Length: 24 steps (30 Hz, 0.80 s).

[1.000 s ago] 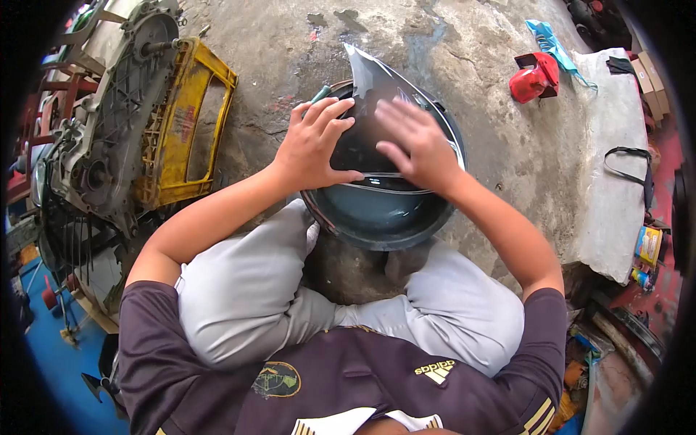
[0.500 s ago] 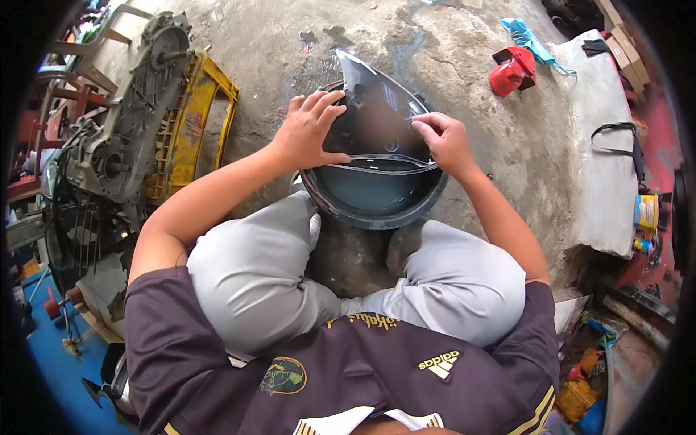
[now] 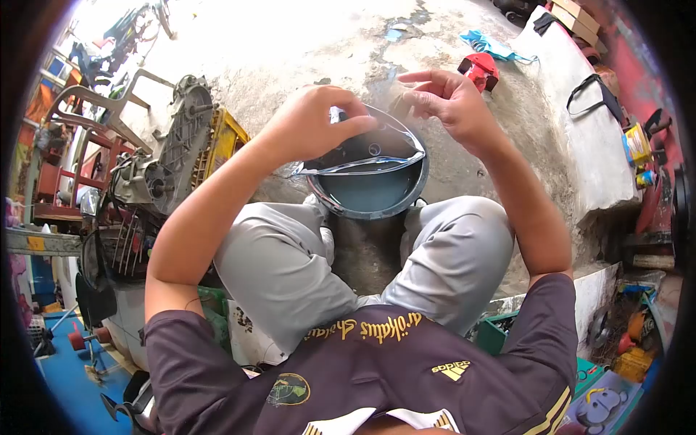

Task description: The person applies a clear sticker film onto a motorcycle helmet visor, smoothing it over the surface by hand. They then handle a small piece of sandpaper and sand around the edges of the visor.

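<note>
A round black basin (image 3: 417, 187) of greyish water (image 3: 366, 192) stands on the floor before my knees. Across its far half lies a glossy dark curved panel (image 3: 348, 156) with a shiny, clear-looking rim, its near edge above the water. My left hand (image 3: 319, 123) is raised over the panel's left side, thumb and fingers apart, nothing visible in it; it partly hides the panel. Off the panel's far right edge, my right hand (image 3: 460, 109) is lifted, fingers curled towards the thumb around a small blurred greyish shape that I cannot make out.
On the left stand a metal engine casing (image 3: 185, 130), a yellow crate (image 3: 228, 138) and a chair (image 3: 134, 94). A red object (image 3: 478, 71) and a blue cloth-like item (image 3: 493, 45) lie at the upper right. A pale concrete ledge (image 3: 580, 145) runs along the right.
Both hands have come up off the panel, which they were touching. The panel still rests across the basin. The view has tilted up, showing more floor ahead.
</note>
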Tool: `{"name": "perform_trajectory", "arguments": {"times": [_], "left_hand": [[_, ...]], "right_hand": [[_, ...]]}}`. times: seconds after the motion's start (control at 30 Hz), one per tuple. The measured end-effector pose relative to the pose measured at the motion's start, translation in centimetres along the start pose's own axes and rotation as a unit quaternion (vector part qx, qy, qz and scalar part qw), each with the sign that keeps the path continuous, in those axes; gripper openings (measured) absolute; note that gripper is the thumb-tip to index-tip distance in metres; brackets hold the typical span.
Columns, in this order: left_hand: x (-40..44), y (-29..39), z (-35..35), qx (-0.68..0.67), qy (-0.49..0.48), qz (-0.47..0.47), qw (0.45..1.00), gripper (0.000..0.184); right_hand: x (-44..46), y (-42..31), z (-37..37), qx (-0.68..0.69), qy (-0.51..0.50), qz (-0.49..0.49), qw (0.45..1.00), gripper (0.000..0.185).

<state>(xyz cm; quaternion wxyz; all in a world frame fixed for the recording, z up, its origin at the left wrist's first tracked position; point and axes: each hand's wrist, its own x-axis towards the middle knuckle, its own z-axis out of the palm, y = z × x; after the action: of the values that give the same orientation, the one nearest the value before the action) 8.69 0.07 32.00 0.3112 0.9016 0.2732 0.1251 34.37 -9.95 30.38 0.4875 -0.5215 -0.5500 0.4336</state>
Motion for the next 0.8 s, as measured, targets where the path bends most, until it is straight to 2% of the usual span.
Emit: {"name": "perform_trajectory", "arguments": {"times": [0.03,0.1,0.23,0.3,0.53,0.6,0.77,0.8], "left_hand": [[-0.3,1.1,0.2,0.004,0.0,0.005,1.0,0.033],[-0.9,2.9,0.3,-0.082,0.079,0.046,0.992,0.028],[-1.3,4.3,-0.4,-0.077,0.058,0.03,0.995,0.031],[-1.2,4.7,-0.3,-0.109,0.088,0.036,0.99,0.029],[-1.7,6.3,0.1,-0.159,0.095,0.025,0.982,0.03],[-1.9,7.2,0.7,-0.205,0.111,-0.026,0.972,0.03],[-2.7,7.8,0.9,-0.206,0.148,-0.058,0.966,0.03],[-2.9,8.1,0.8,-0.217,0.153,-0.07,0.962,0.03]], "right_hand": [[-0.6,-1.2,0.3,0.0,0.004,-0.005,1.0,0.032],[-1.8,-3.2,1.0,-0.05,0.022,-0.034,0.998,0.033],[-2.9,-4.3,1.7,-0.034,0.044,-0.082,0.995,0.035],[-3.4,-5.2,2.0,-0.096,0.078,-0.104,0.987,0.032],[-4.4,-5.8,3.0,-0.06,0.132,-0.107,0.984,0.025],[-4.1,-5.2,2.9,-0.069,0.136,-0.123,0.981,0.023],[-5.9,-6.3,3.7,-0.11,0.146,-0.134,0.974,0.027],[-6.5,-6.9,3.8,-0.166,0.131,-0.151,0.966,0.028]]}}
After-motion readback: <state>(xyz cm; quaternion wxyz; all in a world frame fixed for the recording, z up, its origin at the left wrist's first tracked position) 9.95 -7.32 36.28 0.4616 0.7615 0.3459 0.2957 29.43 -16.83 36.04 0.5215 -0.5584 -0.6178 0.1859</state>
